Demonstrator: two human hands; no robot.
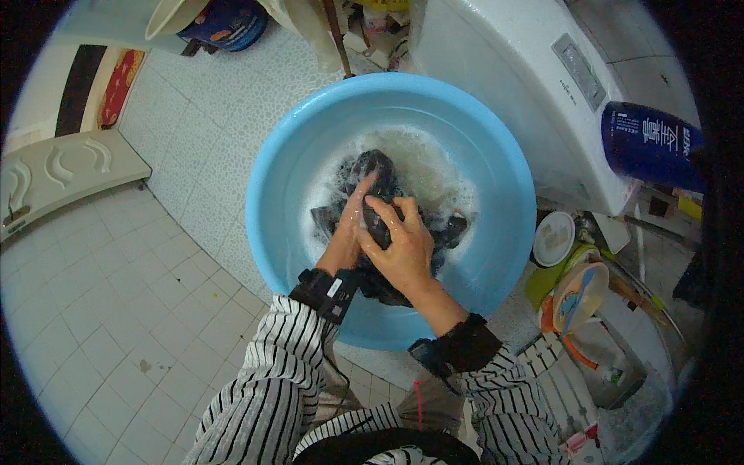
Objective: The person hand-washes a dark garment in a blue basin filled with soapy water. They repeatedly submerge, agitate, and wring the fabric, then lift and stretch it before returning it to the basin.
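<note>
A wet dark cloth [378, 168] lies bunched in sudsy water inside a large light-blue plastic basin [511, 203]. My left hand [350, 221] is over the cloth with its fingers stretched out together, its palm side turned towards the right hand and partly hidden. Close beside it, my right hand [407, 241] curves its thumb and bent fingers around a fold of the cloth, the tips by the left hand. Both wrists wear black bands, and foam clings to the skin. Folds of cloth spread out to both sides and below the hands.
A white appliance [500, 75] stands beyond the basin's upper right, with a dark-blue bottle [645, 142] at its edge. Tubs, including a cream bowl [596, 290] holding a blue-handled item, crowd the right side. At upper left is a dark-blue bucket [235, 26]; a pale panel [75, 174] juts in left.
</note>
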